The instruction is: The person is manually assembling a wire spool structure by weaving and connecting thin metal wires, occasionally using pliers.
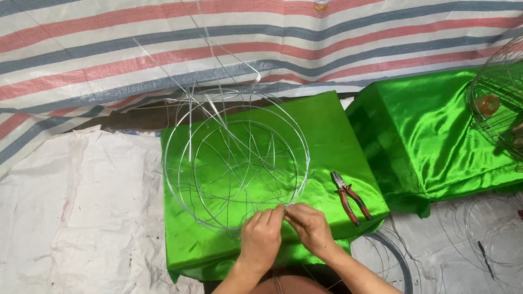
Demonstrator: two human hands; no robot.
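A green cloth-covered counter [332, 130] carries a round wire frame [235, 163], its near rim under both hands. Left hand [260, 239] and right hand [310, 226] pinch that rim together. Red-handled pliers [351, 197] lie right of the frame.

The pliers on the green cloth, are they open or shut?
Open. The pliers lie with their red handles spread apart in a V; the tips are too small to tell.
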